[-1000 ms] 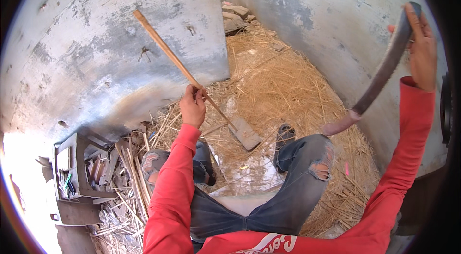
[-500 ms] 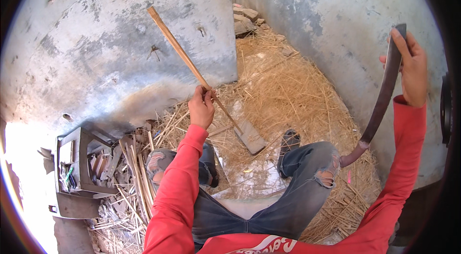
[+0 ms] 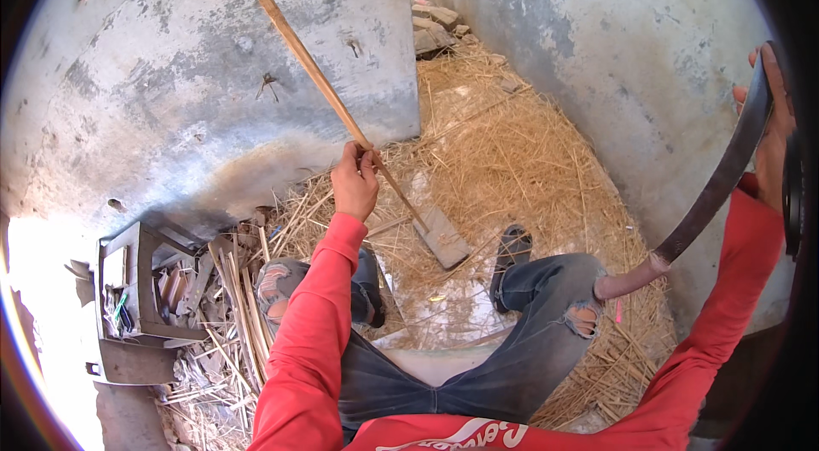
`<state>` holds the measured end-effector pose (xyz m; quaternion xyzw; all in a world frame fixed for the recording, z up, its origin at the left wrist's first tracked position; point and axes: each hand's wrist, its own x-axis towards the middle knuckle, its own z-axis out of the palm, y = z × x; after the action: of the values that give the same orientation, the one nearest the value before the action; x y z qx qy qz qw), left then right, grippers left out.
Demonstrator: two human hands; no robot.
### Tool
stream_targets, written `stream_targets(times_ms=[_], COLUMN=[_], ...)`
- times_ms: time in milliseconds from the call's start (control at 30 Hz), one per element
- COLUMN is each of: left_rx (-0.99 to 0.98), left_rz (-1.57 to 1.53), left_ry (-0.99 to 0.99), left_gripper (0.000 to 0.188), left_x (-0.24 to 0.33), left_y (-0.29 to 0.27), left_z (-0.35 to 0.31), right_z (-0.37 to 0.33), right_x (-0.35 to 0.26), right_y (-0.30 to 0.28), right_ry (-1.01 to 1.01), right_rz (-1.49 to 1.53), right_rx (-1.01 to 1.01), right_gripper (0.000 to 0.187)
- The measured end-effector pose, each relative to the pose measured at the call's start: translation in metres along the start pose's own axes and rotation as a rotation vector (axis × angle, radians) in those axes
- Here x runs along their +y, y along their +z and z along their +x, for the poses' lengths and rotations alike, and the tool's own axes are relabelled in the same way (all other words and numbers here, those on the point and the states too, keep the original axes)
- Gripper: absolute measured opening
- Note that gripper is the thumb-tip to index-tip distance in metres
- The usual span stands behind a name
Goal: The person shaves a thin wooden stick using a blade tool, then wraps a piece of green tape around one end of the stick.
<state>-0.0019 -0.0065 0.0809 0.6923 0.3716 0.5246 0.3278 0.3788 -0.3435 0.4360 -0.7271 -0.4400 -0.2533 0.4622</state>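
Note:
My left hand [image 3: 354, 182] is closed in a pinch around a long split wooden strip [image 3: 311, 71]. The strip slants from upper left down to a small flat wooden block [image 3: 445, 238] on the floor. Up at the right, my right hand [image 3: 775, 131] grips the upper end of a long curved knife [image 3: 717, 186] by its dark blade, fingers showing on both sides. The knife's pale brown handle [image 3: 627, 282] points down to my right knee; its end is hidden there.
Dry straw shavings [image 3: 520, 152] cover the floor between two grey walls. At the left stand a dark box-like frame [image 3: 141, 285] with small items in it and a heap of split sticks [image 3: 243, 306]. Broken bricks [image 3: 435, 24] lie in the far corner. A dark round object [image 3: 795, 195] is at the right.
My right hand has moved right with the blade's upper end, so the knife leans farther outward. My left hand and the strip have barely moved.

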Motion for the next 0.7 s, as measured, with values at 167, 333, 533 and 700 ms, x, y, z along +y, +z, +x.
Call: stream_targets(times_ms=[167,333,533,700], left_rx=[-0.029,-0.073,-0.061,0.01], left_rz=[0.029,0.019,0.078,0.046], left_ry=[0.016,-0.049,-0.001,0.024], left_gripper=[0.009,0.011,0.011,0.009], left_x=[0.0,0.003,-0.006,-0.006], left_y=[0.002,0.0,-0.007,-0.005], left_z=[0.003,0.001,0.0,-0.001], right_z=[-0.017,-0.071,-0.153,-0.213], right_x=[0.009,-0.035,-0.011,-0.013], right_y=[0.003,0.033,0.048,0.072], right_ry=[-0.109,0.085,0.275,0.361], right_rz=[-0.037,0.306,0.575,0.7], right_rx=[0.047,0.075,-0.115,-0.15], right_gripper=[0.039,0.036,0.027,0.032])
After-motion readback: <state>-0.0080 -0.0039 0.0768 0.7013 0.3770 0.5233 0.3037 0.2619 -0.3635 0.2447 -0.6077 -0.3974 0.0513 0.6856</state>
